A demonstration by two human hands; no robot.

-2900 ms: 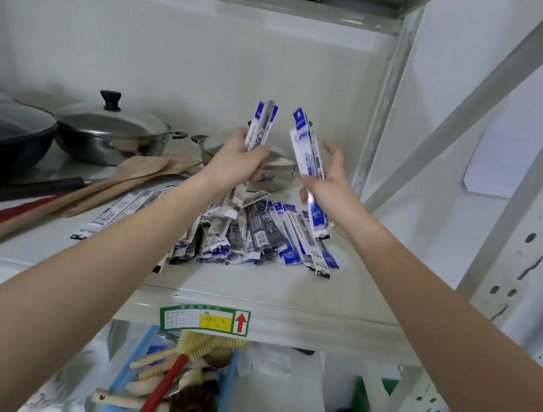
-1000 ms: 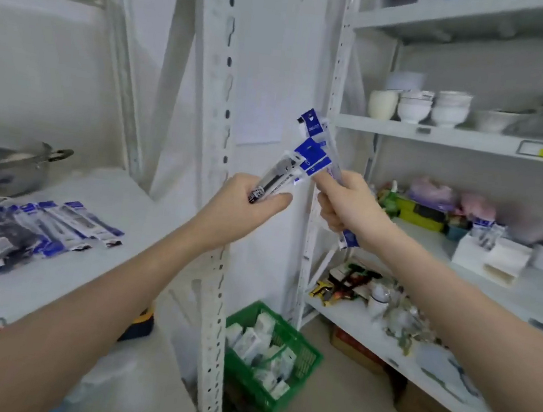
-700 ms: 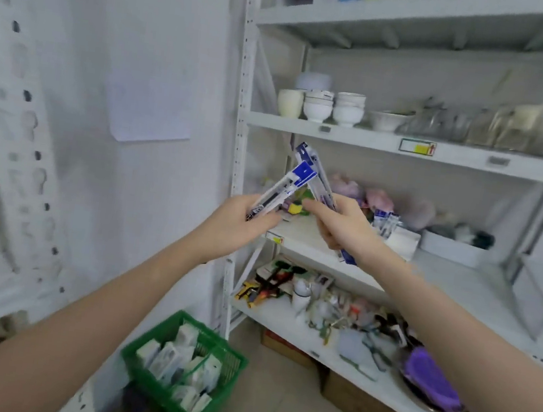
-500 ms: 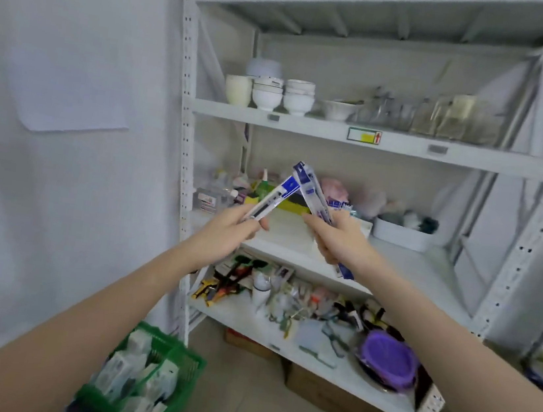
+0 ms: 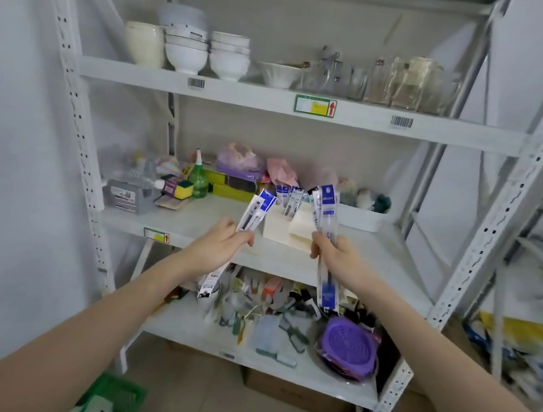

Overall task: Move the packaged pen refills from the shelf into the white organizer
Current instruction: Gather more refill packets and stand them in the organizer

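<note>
Left hand [image 5: 219, 249] clenched around a thin bundle of flat, clear-plastic refill packets with blue card headers [image 5: 255, 212], gripped near mid-length, headers tilted up and to the right, white printed tails poking out below the palm. Right hand [image 5: 336, 254] likewise wrapped around a second bundle of the same blue-topped packets [image 5: 326, 213], held nearly upright, with long blue tails dangling beneath the wrist. Between and just beyond both hands, on the middle shelf board [image 5: 192, 223]: the white plastic stepped organizer [image 5: 280, 229], already carrying a few packets upright in its rear slots [image 5: 288, 197]. Further beyond the right hand, a shallow white tray [image 5: 361, 217]; beyond the left, a green spray bottle [image 5: 198, 180] and yellow sponges.

Likely very light, these packets, and slippery film against film, so apt to fan out or slide from a loose grip. Stiff along the length thanks to the refill inside, floppy at the sealed ends. Best taken around the middle, over the hard refill, rather than by a header or tail. Probably wiser fed tail-first into a slot, a few at a time; a whole bundle could snag on the slot edge or tip the light organizer.
</note>
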